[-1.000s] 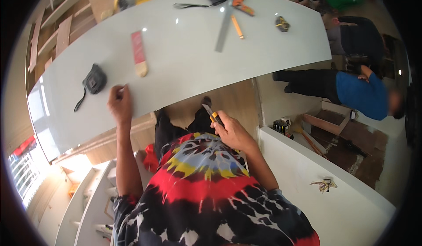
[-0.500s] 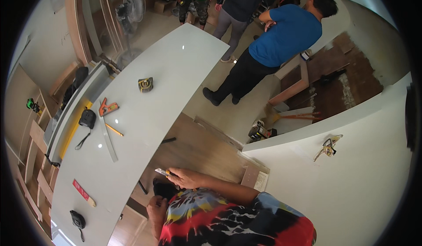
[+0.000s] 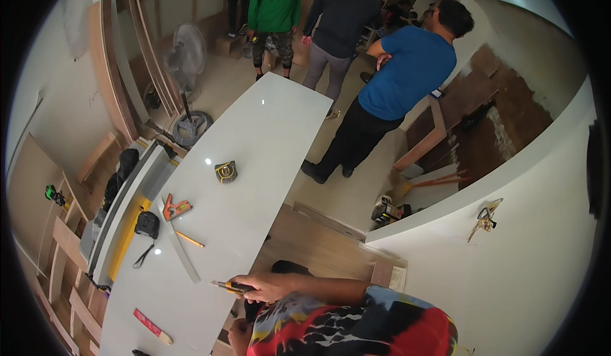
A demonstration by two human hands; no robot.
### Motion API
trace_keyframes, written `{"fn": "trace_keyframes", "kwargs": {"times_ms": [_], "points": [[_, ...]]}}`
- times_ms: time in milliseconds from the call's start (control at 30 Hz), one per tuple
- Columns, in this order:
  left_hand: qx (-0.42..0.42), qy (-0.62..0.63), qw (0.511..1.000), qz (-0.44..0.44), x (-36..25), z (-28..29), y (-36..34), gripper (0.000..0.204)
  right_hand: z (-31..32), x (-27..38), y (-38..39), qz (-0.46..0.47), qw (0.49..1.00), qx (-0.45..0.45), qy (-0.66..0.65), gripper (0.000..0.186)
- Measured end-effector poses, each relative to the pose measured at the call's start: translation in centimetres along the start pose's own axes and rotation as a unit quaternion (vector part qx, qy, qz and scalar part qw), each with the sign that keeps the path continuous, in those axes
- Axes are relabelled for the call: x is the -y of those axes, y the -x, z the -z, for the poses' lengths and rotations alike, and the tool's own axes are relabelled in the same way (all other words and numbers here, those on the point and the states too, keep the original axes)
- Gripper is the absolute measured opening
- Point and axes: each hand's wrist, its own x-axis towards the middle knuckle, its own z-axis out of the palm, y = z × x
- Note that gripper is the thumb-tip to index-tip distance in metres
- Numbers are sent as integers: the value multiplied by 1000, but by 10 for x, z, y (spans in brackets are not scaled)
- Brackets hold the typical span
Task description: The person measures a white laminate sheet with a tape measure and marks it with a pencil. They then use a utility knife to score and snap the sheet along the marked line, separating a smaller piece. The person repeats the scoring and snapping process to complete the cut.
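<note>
My right hand point(image 3: 270, 286) grips a utility knife point(image 3: 233, 286) with a yellow and dark handle. Its blade points left, over the edge of a long white panel point(image 3: 235, 235). Close to my body is my left hand point(image 3: 240, 337), its fingers curled and partly hidden by the shirt. On the panel lie a combination square point(image 3: 176, 208) with an orange head, a yellow pencil point(image 3: 190, 239), a black tape measure point(image 3: 147, 225) with a strap and a black-and-yellow tape measure point(image 3: 225, 172). Nearer is a flat red strip point(image 3: 150, 323) with a pale end.
A person in a blue shirt point(image 3: 410, 63) stands beyond the panel, near a person in green point(image 3: 275, 3) and others. Left are a table saw-like bench point(image 3: 130, 229), wood boards point(image 3: 67, 238) and a fan point(image 3: 186, 54). A white wall point(image 3: 439, 267) with loose wires point(image 3: 485, 219) rises right.
My view has tilted up, so the panel and tools sit lower in the picture. The knife in my right hand has come from beside the panel to over its edge.
</note>
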Motion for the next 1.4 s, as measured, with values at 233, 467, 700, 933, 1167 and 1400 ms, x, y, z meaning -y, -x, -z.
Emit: {"fn": "trace_keyframes", "kwargs": {"times_ms": [233, 467, 700, 933, 1167, 1400], "points": [[2, -33, 999, 8, -6, 4, -32, 38, 22, 0, -40, 13, 999, -1, 37, 31], [17, -60, 998, 27, -41, -32, -64, 37, 70, -12, -36, 94, 988, -5, 119, 27], [15, -75, 996, 45, -79, -63, -92, 37, 140, -27, -25, 98, 979, 19, 180, 25], [-29, -66, 996, 58, -79, -92, -87, 37, 189, -43, -33, 54, 985, 20, 164, 23], [-226, 19, 962, 152, -124, -114, -26, 32, 182, -26, -59, 27, 986, 100, 132, 24], [-432, 159, 858, 228, -141, -121, 8, 25, 113, -17, -90, -33, 957, 227, 176, 22]]}}
